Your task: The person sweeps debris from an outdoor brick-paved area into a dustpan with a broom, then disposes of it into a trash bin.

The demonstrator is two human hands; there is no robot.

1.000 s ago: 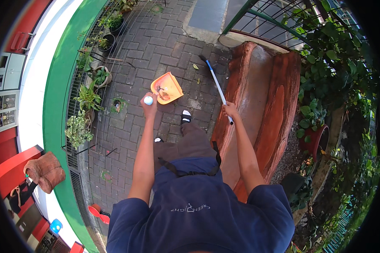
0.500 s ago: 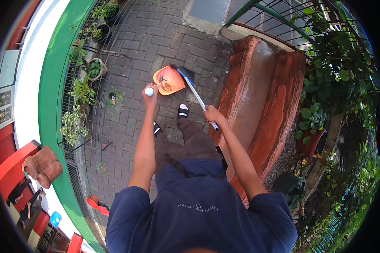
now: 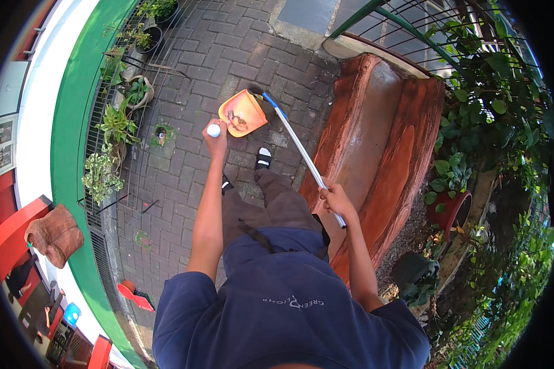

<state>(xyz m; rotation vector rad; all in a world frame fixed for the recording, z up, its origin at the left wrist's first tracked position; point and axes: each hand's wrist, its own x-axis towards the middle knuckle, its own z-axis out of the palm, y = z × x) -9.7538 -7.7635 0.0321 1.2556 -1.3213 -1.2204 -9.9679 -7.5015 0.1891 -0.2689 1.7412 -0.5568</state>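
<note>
From my remote view through the head camera, the left hand [image 3: 214,138] is wrapped around the handle of an orange plastic dustpan, its white rounded handle end [image 3: 213,130] poking out above the grip. The wide orange pan [image 3: 250,107] is just ahead of that hand, over the grey brick paving [image 3: 184,209]; I cannot tell whether its whole edge rests flat. Dark debris [image 3: 237,123] lies inside it.

The right hand [image 3: 337,200] is closed around a silver metal pole with a blue lower section [image 3: 298,146], gripping near the upper end. Its dark bristled head [image 3: 256,91] sits by the pan's far corner, partly hidden behind it.

My worries: a roll of the left wrist could tip the pan and spill the loose debris. The bristles are so near the corner that a stray push might knock or twist the pan. The uneven joints between bricks could catch its lip. The pole's upper end is close to the reddish-brown, log-shaped bench [image 3: 406,123], so a wide swing might strike it. The sandalled foot [image 3: 263,158] stands near the pan, where a careless step could kick it.
</note>
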